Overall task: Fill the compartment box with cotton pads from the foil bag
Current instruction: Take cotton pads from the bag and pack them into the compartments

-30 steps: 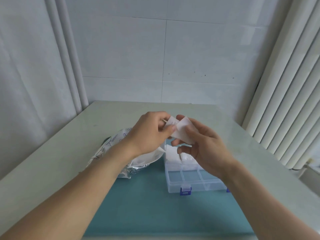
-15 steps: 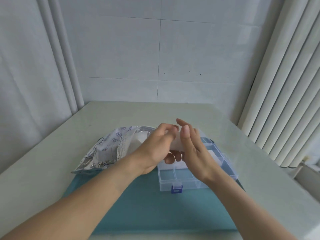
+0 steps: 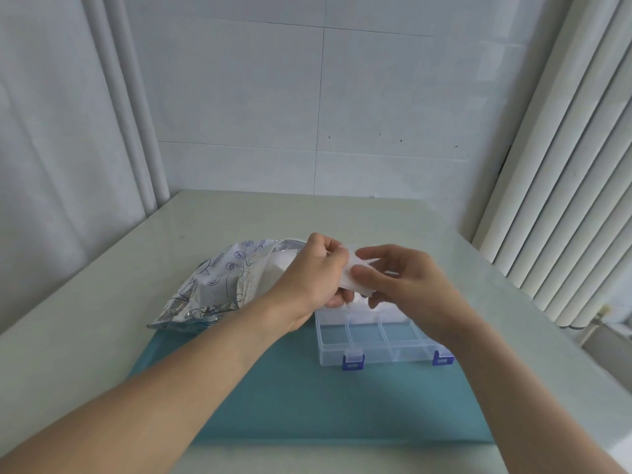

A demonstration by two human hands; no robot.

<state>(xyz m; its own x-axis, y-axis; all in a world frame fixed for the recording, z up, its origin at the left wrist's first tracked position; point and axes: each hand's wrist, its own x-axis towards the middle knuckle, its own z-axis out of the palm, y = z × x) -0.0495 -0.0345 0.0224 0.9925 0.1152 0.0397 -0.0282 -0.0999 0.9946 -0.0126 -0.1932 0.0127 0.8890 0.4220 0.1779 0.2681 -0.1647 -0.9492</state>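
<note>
Both hands meet above the far half of the clear compartment box [image 3: 376,340] with blue latches. My left hand [image 3: 309,282] and my right hand [image 3: 407,282] each pinch the same white cotton pad [image 3: 352,277] between them. White pads fill the box's far compartments under the hands, partly hidden; the near row of compartments holds nothing. The silver foil bag [image 3: 219,285] lies open to the left of the box, with white pads showing in its mouth behind my left wrist.
Box and bag sit on a teal mat [image 3: 307,398] on a pale table [image 3: 85,336]. A tiled wall stands behind, vertical blinds [image 3: 561,186] to the right, a curtain to the left.
The hands stayed joined on the pad above the box. My right hand turned from edge-on to a fingertip pinch, and the view shifted so the box's front row shows.
</note>
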